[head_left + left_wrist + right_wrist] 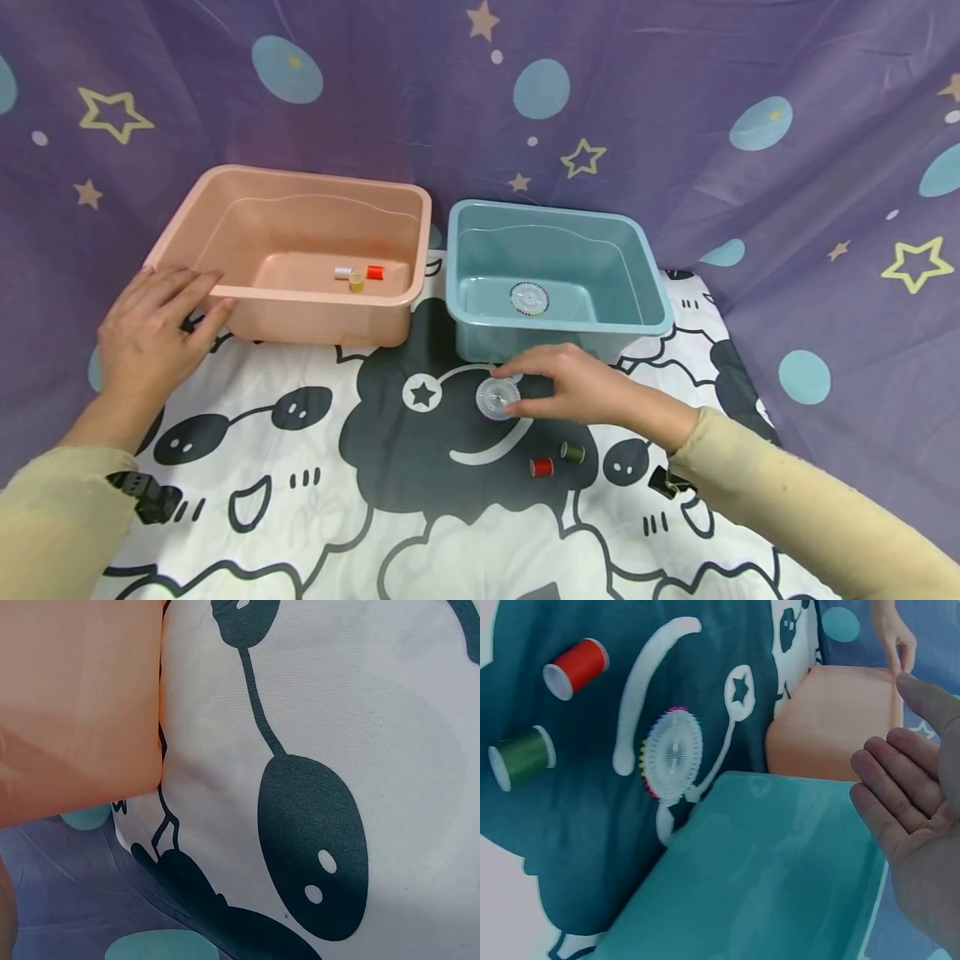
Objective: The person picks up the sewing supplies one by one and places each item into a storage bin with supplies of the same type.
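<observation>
My left hand (153,329) grips the front left corner of the pink plastic bin (322,321), fingers over the rim and thumb outside. Inside that bin lie white (342,272), red (376,272) and yellow (357,283) thread spools. My right hand (581,385) hovers over a clear pin wheel (497,399) on the cloth, thumb and fingers spread apart. In the right wrist view the hand (922,802) shows a gap from the pin wheel (673,755), which has coloured pin heads round its edge. Another pin wheel (529,298) lies in the blue bin (555,333).
A red spool (542,467) and a dark green spool (573,452) lie on the sheep-print cloth (420,550), to the right of the pin wheel. Behind the bins hangs a purple curtain (652,75) with stars. The two bins stand side by side.
</observation>
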{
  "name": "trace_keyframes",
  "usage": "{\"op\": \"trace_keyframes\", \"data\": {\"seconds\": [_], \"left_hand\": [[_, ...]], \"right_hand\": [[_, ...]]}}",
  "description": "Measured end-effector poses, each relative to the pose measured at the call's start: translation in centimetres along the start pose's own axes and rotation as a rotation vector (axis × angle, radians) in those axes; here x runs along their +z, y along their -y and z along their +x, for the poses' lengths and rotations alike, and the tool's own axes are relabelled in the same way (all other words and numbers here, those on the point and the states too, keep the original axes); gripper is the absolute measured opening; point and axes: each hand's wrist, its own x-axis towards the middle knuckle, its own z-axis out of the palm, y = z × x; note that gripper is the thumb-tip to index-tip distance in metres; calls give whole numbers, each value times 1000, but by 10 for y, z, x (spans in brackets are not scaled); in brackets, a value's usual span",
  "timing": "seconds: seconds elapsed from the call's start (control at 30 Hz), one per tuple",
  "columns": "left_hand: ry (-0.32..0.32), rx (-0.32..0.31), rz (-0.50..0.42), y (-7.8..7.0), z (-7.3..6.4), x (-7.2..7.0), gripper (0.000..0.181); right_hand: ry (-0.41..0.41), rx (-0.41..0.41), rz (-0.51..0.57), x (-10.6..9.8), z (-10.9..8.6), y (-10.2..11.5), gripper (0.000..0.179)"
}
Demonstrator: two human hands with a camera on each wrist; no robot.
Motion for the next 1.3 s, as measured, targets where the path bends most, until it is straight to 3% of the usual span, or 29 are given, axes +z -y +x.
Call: {"op": "trace_keyframes", "data": {"seconds": [0.57, 1.1, 1.3], "left_hand": [[48, -11, 14, -1, 1, -3, 80], [27, -7, 5, 0, 0, -1, 78], [23, -9, 5, 0, 1, -1, 76]], "right_hand": [[24, 72, -74, 39, -38, -23, 62], [31, 119, -105, 71, -65, -42, 77], [30, 116, -107, 80, -71, -46, 73]]}}
